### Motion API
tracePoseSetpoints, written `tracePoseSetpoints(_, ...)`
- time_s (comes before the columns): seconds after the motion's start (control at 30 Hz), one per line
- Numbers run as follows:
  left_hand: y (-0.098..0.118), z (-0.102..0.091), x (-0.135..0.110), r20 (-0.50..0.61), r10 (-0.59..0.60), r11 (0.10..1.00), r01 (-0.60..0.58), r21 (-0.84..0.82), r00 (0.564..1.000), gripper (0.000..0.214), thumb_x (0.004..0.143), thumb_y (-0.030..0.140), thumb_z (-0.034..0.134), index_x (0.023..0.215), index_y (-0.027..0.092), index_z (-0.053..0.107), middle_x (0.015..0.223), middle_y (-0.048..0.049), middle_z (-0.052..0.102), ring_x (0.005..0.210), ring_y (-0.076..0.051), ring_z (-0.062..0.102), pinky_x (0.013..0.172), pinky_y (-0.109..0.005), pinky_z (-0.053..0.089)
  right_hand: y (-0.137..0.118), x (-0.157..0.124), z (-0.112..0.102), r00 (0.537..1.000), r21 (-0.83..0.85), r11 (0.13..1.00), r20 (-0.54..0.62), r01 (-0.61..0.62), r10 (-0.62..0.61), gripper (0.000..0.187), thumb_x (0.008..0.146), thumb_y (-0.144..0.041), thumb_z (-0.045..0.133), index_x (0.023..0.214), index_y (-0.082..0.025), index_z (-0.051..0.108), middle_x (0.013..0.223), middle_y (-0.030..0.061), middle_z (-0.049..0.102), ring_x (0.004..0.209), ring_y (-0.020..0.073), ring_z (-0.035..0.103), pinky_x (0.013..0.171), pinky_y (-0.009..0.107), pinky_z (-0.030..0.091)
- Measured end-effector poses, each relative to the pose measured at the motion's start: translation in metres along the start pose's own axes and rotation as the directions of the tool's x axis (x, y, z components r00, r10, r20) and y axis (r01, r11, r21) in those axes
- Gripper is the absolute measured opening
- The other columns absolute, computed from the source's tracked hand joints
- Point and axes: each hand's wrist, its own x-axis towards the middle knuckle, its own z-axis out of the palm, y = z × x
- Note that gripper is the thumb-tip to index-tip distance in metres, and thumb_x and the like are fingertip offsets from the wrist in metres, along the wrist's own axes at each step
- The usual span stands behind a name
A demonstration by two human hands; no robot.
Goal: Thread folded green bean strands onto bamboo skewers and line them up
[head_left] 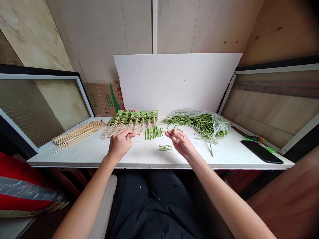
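Between my two hands a thin wooden skewer (141, 134) runs level above the table, with several short green bean pieces (152, 133) threaded crosswise along it. My left hand (120, 142) is closed in a pinch on the skewer's left part. At its other end, my right hand (179, 142) is closed near the tip, with a small green bean piece (174, 128) at its fingertips. A few loose cut bean pieces (164, 148) lie on the white table below. Behind my left hand stand finished-looking bean skewers (136, 116) in a row.
Bare skewers (79, 132) lie in a pile at left. Long green beans (199, 122) spill from a clear plastic bag (220, 124) at right. A black phone (261, 151) lies near the right edge. A cardboard box (104, 99) and white board (178, 83) stand behind.
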Motion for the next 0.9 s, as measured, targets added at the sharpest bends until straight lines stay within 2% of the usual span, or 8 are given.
tracePoseSetpoints(0.13,-0.001,0.000,0.000,-0.004,0.005,1.000,-0.005,0.001,1.000,0.021,0.097,0.014,0.058,0.085,0.022,0.074,0.085,-0.0029,0.078,0.079,-0.019,0.072,0.072,-0.029,0.052,0.000,0.000,0.000,1.000,-0.002,1.000,-0.003,0.011,-0.011,0.032,0.072,-0.044,0.097,0.092,-0.023,0.083,0.106,0.0067,0.082,0.114,0.0258,0.076,0.082,0.027,0.061)
tracePoseSetpoints(0.37,0.002,-0.002,0.000,-0.009,0.016,1.000,-0.016,0.010,1.000,0.024,0.097,0.013,0.056,0.085,0.022,0.074,0.084,-0.0030,0.078,0.078,-0.019,0.071,0.072,-0.029,0.052,-0.004,-0.002,0.003,1.000,-0.025,1.000,-0.027,0.001,-0.002,0.030,0.072,-0.043,0.097,0.090,-0.022,0.084,0.101,0.0070,0.082,0.110,0.0251,0.077,0.075,0.025,0.061)
tracePoseSetpoints(0.6,0.005,-0.003,0.001,0.001,0.024,0.999,-0.024,0.024,1.000,0.026,0.097,0.010,0.053,0.083,0.021,0.073,0.083,-0.0031,0.076,0.077,-0.018,0.069,0.071,-0.029,0.051,-0.006,-0.003,0.008,0.998,-0.081,0.995,-0.045,0.049,-0.053,0.030,0.070,-0.045,0.097,0.085,-0.023,0.084,0.098,0.0078,0.083,0.107,0.0293,0.078,0.087,0.036,0.063)
tracePoseSetpoints(0.9,0.007,-0.001,-0.001,-0.019,0.041,0.998,-0.040,0.044,0.999,0.028,0.094,0.006,0.051,0.083,0.021,0.072,0.083,-0.0040,0.076,0.079,-0.019,0.071,0.071,-0.029,0.052,-0.004,-0.005,0.016,0.989,-0.126,0.989,-0.115,0.074,-0.089,0.031,0.070,-0.046,0.096,0.086,-0.022,0.084,0.102,0.0109,0.083,0.110,0.0316,0.077,0.075,0.032,0.058)
